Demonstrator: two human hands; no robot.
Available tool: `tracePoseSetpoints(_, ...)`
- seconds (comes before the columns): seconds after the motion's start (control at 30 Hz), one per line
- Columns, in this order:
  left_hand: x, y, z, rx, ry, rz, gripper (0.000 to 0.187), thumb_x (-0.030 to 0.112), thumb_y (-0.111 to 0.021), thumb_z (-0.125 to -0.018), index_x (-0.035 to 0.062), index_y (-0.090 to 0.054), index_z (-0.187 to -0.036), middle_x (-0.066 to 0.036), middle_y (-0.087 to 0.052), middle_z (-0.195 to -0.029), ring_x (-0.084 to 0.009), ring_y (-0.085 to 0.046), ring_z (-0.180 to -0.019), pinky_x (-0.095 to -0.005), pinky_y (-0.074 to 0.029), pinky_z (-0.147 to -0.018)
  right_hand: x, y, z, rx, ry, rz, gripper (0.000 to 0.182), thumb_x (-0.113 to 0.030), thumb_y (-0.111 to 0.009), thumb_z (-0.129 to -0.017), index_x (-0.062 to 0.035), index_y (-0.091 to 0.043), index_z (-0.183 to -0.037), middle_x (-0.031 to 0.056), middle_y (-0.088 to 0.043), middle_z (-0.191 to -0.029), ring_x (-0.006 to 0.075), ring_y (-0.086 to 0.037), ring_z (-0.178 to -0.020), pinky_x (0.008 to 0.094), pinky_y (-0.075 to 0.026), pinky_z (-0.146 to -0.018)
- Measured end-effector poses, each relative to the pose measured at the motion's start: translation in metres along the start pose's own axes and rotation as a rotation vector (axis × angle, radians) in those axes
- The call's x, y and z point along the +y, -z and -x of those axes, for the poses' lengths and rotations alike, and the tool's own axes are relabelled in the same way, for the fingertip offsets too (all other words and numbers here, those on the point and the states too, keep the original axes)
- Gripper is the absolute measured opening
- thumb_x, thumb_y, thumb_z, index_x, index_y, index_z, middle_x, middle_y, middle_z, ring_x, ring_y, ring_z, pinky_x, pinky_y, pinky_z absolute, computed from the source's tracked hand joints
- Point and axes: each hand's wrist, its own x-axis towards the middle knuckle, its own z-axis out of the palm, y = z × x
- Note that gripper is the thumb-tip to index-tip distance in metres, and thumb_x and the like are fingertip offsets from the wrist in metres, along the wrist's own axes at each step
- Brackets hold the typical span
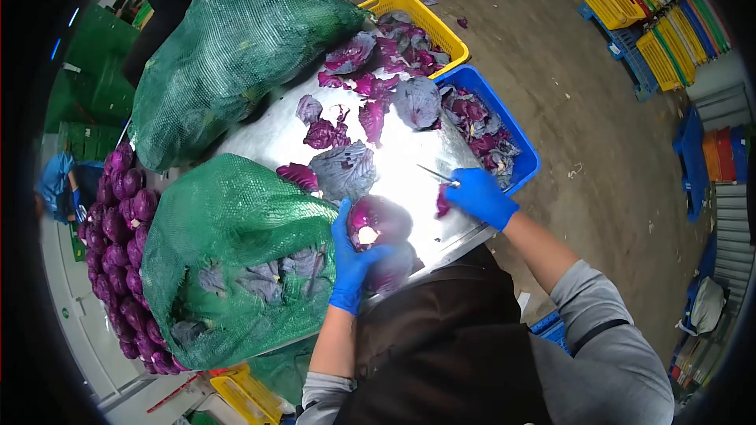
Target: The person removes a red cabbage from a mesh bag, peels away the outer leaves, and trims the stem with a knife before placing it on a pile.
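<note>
The left hand [349, 256] is closing around a red cabbage [379, 224] on the tabletop [409, 165], and the right hand [480, 197] is gripping a knife [435, 174]. Cut leaves [346, 169] are lying beyond both hands; the green net sack [228, 260] beside the left hand is holding more heads, so much work seems left.

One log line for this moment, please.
left hand: grips red cabbage | right hand: holds knife | table: loose leaves

Grey concrete floor [567, 102]; stacked coloured crates [661, 24] far right; bright glare on steel table [260, 142].
</note>
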Motion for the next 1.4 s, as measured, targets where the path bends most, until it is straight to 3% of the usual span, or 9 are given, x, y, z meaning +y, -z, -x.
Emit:
tracePoseSetpoints(0.1,0.008,0.002,-0.007,-0.107,-0.005,0.018,0.108,0.017,-0.087,-0.048,0.0038,-0.028,-0.137,-0.011,-0.037,-0.135,-0.0245,-0.038,-0.124,-0.0364,-0.032,-0.106,-0.01,0.004,-0.004,0.169,-0.168,0.108,0.027,-0.027,-0.066,-0.072,-0.0036,-0.061,-0.083,0.0138,-0.061,-0.074,0.0316,-0.061,-0.069,0.0376,-0.05,-0.059)
tracePoseSetpoints(0.2,0.026,0.003,-0.015,-0.277,-0.109,-0.095,0.096,0.015,-0.082,-0.054,0.0042,-0.032,-0.136,-0.009,-0.038,-0.135,-0.0246,-0.038,-0.125,-0.0366,-0.031,-0.106,-0.031,-0.026,-0.022,0.041,0.029,-0.307,0.049,-0.041,-0.065,-0.078,-0.0109,-0.058,-0.116,0.0126,-0.061,-0.1,0.0253,-0.062,-0.081,0.0334,-0.049,-0.073)
tracePoseSetpoints(0.53,0.025,-0.04,-0.006,0.114,0.09,0.16,0.1,0.007,-0.082,-0.059,-0.002,-0.019,-0.137,-0.015,-0.035,-0.131,-0.0237,-0.046,-0.113,-0.0348,-0.044,-0.093,-0.05,-0.056,-0.016,0.204,0.228,-0.453,0.024,-0.032,-0.062,-0.077,-0.014,-0.068,-0.093,0.0101,-0.062,-0.071,0.0219,-0.063,-0.064,0.0333,-0.05,-0.062)
tracePoseSetpoints(0.6,0.021,-0.039,-0.005,0.203,0.017,0.195,0.099,0.005,-0.082,-0.056,-0.0027,-0.022,-0.134,-0.015,-0.041,-0.125,-0.0218,-0.05,-0.108,-0.0305,-0.047,-0.087,-0.05,-0.028,-0.012,0.051,0.049,-0.484,0.015,-0.008,-0.061,-0.081,-0.0014,-0.065,-0.094,0.007,-0.066,-0.085,0.0159,-0.064,-0.079,0.0282,-0.051,-0.065)
tracePoseSetpoints(0.63,0.024,-0.037,-0.007,0.187,0.026,0.109,0.1,0.005,-0.083,-0.055,-0.0028,-0.023,-0.134,-0.015,-0.043,-0.124,-0.0216,-0.05,-0.108,-0.0315,-0.047,-0.088,-0.043,-0.03,-0.016,0.096,-0.039,-0.878,0.021,-0.026,-0.062,-0.079,-0.0063,-0.066,-0.086,0.016,-0.063,-0.074,0.0284,-0.063,-0.066,0.0353,-0.05,-0.061)
tracePoseSetpoints(0.73,0.007,-0.024,-0.019,0.123,0.048,0.085,0.101,0.008,-0.085,-0.052,-0.003,-0.026,-0.133,-0.016,-0.043,-0.125,-0.0224,-0.049,-0.111,-0.0335,-0.046,-0.09,-0.029,-0.021,-0.002,0.108,-0.074,-0.153,0.026,-0.027,-0.062,-0.081,-0.0033,-0.064,-0.089,0.0171,-0.063,-0.073,0.0288,-0.063,-0.064,0.0356,-0.049,-0.058)
tracePoseSetpoints(0.9,0.051,-0.031,-0.037,-0.117,0.042,-0.074,0.082,0.01,-0.081,-0.06,-0.0011,-0.035,-0.127,-0.012,-0.051,-0.119,-0.0206,-0.055,-0.103,-0.0307,-0.047,-0.088,-0.068,-0.002,0.002,0.04,0.053,-0.082,0.064,-0.049,-0.051,-0.085,-0.0077,-0.036,-0.133,0.0105,-0.065,-0.071,0.0281,-0.062,-0.057,0.0379,-0.046,-0.049)
tracePoseSetpoints(1.33,0.051,-0.031,-0.052,-0.187,0.23,-0.041,0.078,0.019,-0.084,-0.058,-0.0025,-0.041,-0.119,-0.011,-0.056,-0.106,-0.0178,-0.058,-0.093,-0.03,-0.049,-0.079,-0.052,-0.028,-0.017,0.005,0.237,-0.175,0.049,-0.036,-0.051,-0.086,-0.0119,-0.042,-0.127,0.0058,-0.062,-0.064,0.0226,-0.061,-0.051,0.0363,-0.046,-0.046)
tracePoseSetpoints(1.4,0.041,-0.031,-0.046,-0.195,0.221,-0.007,0.084,0.021,-0.085,-0.056,-0.0034,-0.039,-0.123,-0.012,-0.055,-0.108,-0.0201,-0.057,-0.095,-0.032,-0.049,-0.081,-0.052,-0.033,-0.023,0.057,0.203,-0.135,0.03,-0.025,-0.06,-0.087,-0.0058,-0.062,-0.11,0.0059,-0.067,-0.095,0.0171,-0.065,-0.08,0.0285,-0.051,-0.074)
